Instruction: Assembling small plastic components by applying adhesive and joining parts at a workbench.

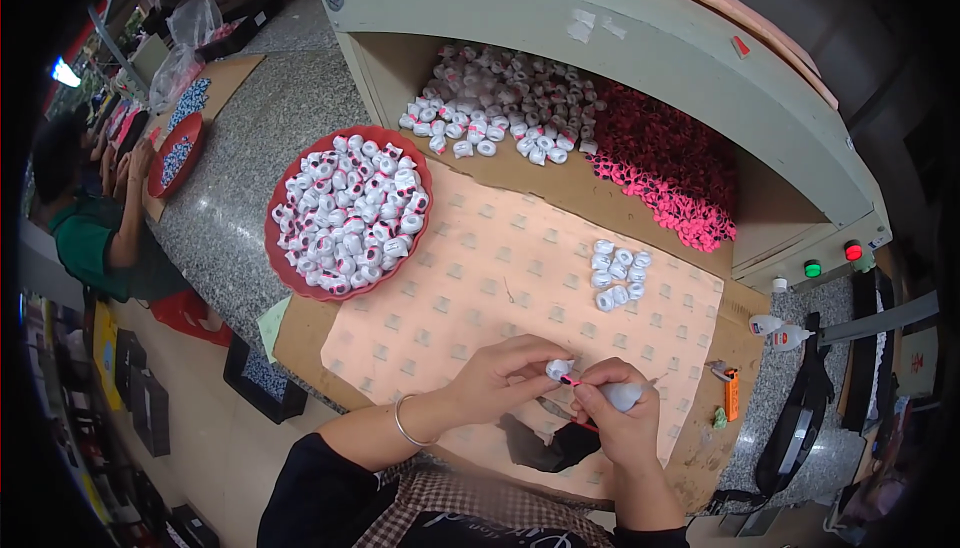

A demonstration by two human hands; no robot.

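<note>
Far left, another person (85,218) in a green top sits at the speckled counter (230,218) with a small red tray (176,156) of pieces. Next comes a big red bowl (345,213) heaped with little white caps, sitting on the edge of a pink patterned mat (500,278). Down front, the left hand (500,378) pinches one small white cap (558,369) between the fingertips, just over the mat's near edge. The right hand (622,418) is closed around a small grey glue bottle (622,396), its tip right at the cap by a pink bit. Behind sit a small cluster of white caps (617,273), then a pile of pink pieces (670,168) inside the open box.
</note>
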